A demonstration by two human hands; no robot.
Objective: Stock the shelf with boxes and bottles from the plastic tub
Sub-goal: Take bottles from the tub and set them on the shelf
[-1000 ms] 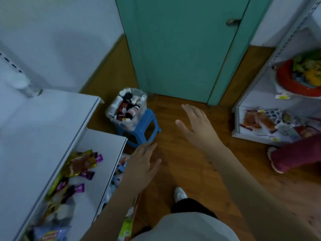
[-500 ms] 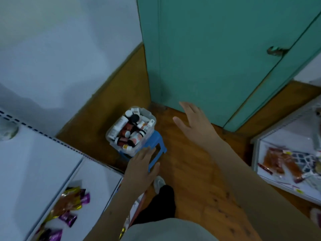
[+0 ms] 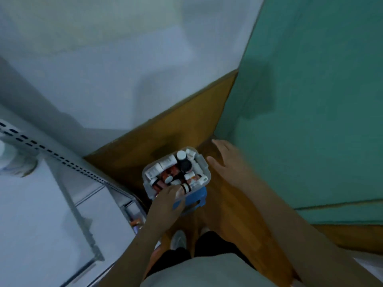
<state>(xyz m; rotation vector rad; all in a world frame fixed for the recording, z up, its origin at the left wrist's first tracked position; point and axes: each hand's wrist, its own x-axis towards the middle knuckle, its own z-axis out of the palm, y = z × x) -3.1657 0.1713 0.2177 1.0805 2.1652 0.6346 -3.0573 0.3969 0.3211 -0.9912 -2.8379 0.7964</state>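
Hiding the plastic tub (image 3: 204, 162) near rim, left hand (image 3: 165, 206).

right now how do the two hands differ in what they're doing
The left hand reaches into the near end of the plastic tub, its fingertips among the bottles; the right hand is beside the tub's right rim, outside it. The left hand's fingers bend down toward the contents; the right hand's are spread and straight. Neither plainly holds anything yet.

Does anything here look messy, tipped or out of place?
The plastic tub sits on a small blue stool, its bottles jumbled at all angles, not upright. Nothing looks spilled or broken.
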